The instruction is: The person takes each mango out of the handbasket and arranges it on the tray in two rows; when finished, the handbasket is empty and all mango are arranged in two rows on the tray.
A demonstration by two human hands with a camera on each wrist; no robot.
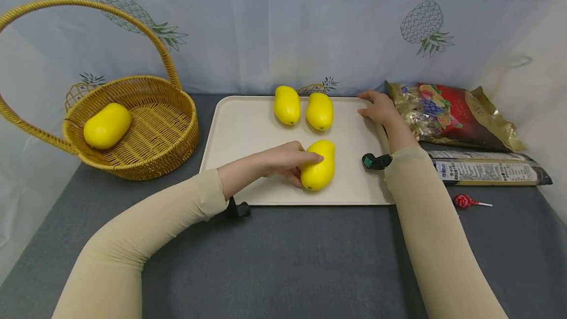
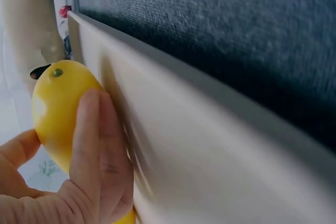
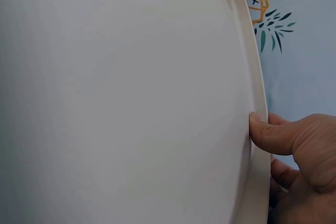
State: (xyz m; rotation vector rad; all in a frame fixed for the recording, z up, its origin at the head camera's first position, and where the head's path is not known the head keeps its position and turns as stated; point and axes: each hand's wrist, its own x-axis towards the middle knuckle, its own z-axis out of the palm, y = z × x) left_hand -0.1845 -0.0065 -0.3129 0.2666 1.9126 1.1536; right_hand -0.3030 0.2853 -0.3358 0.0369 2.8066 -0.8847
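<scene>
A yellow mango (image 1: 320,169) is gripped by my left hand (image 1: 290,161) over the front right part of the cream tray (image 1: 248,127). In the left wrist view the thumb is on one side of the mango (image 2: 63,103) and the fingers (image 2: 89,135) on the other, close to the tray surface. My right hand (image 1: 380,108) pinches the tray's rim at the back right corner, thumb inside and fingers outside, as the right wrist view shows. Two more mangoes, one (image 1: 287,106) beside the other (image 1: 319,111), lie along the tray's back edge.
A wicker basket (image 1: 177,146) with a tall handle stands at the left, holding one mango (image 1: 108,126). To the right lie a red and gold candy bag (image 1: 460,114), a long packet (image 1: 487,171) and a red lollipop (image 1: 463,201). A pineapple-print curtain (image 1: 288,28) hangs behind the tray.
</scene>
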